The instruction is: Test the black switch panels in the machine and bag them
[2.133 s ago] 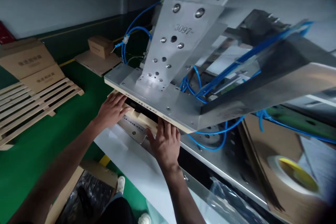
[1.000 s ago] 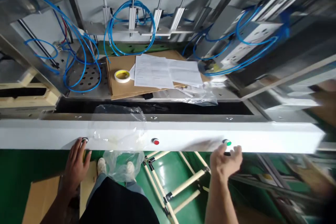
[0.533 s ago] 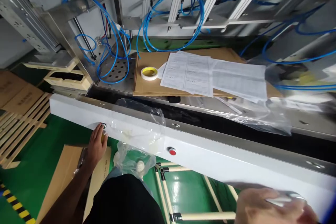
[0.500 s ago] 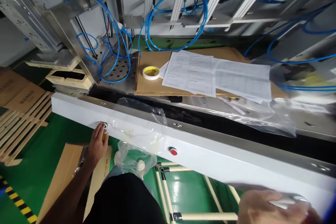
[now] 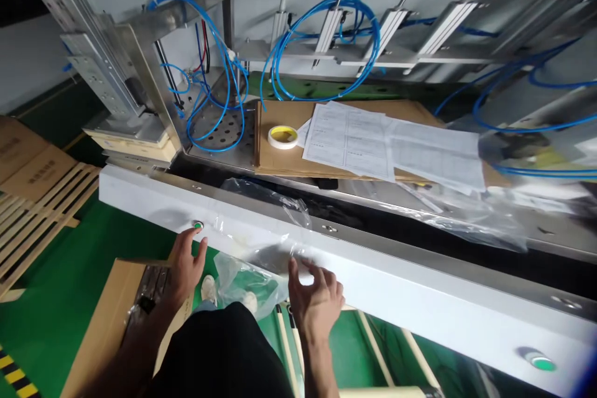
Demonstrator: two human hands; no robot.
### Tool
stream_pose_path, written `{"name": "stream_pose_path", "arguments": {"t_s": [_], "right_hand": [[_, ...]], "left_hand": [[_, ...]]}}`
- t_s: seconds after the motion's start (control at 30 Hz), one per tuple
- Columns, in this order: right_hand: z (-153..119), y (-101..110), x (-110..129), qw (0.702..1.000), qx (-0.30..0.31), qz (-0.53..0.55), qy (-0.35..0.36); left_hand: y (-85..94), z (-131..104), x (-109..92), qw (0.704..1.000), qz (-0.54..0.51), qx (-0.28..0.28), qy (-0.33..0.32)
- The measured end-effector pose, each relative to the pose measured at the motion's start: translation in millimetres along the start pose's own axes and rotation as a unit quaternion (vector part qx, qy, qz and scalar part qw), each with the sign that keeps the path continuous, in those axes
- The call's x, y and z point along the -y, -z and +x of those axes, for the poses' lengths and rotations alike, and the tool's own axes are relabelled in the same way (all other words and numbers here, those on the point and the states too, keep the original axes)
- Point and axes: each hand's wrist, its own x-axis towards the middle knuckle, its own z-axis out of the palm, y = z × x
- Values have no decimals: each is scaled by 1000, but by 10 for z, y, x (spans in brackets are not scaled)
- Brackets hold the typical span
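Note:
My left hand (image 5: 186, 264) is at the left of the long white front panel (image 5: 415, 277), its fingers apart and a fingertip at the lower edge of a green push button (image 5: 198, 225). Whether it presses the button I cannot tell. My right hand (image 5: 317, 298) is over the middle of the panel, thumb and index finger curved apart, with nothing seen between them. It covers the spot of the red button. A clear plastic bag (image 5: 252, 277) hangs over the panel between my hands. Another green button (image 5: 542, 363) sits at the panel's right end.
Behind the panel, papers (image 5: 349, 140) and a tape roll (image 5: 282, 137) lie on flat cardboard (image 5: 270, 165). Coiled blue tubing (image 5: 280, 68) hangs before metal cylinders (image 5: 329, 31). Below left are an open carton (image 5: 105, 329) and a wooden pallet (image 5: 51, 221).
My right hand has moved left from the right end of the panel to its middle, uncovering the right green button. My left fingers have slid slightly down, so the left button shows more.

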Motion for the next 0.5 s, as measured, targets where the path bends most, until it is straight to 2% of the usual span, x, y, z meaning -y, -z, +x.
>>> {"name": "stream_pose_path", "arguments": {"t_s": [0.1,0.2,0.23,0.3,0.4,0.43,0.5], "right_hand": [[134,115,88,994,62,74,-48],[222,296,181,954,137,226,-141],[223,336,223,932,145,279,-181],[192,366,310,882,135,367,-262],[108,317,402,820,127,438,-346],[82,294,414,812,134,446,-352],[41,263,413,828,134,437,-324]], "left_hand": [[-34,53,-83,993,-54,51,94],[-45,60,-149,956,-138,130,224],[-56,47,-171,932,-175,165,272],[-98,16,-224,864,-268,234,355],[-196,18,-325,787,-392,275,388],[-226,43,-358,757,-443,271,396],[-267,122,-414,700,-531,240,413]]}}
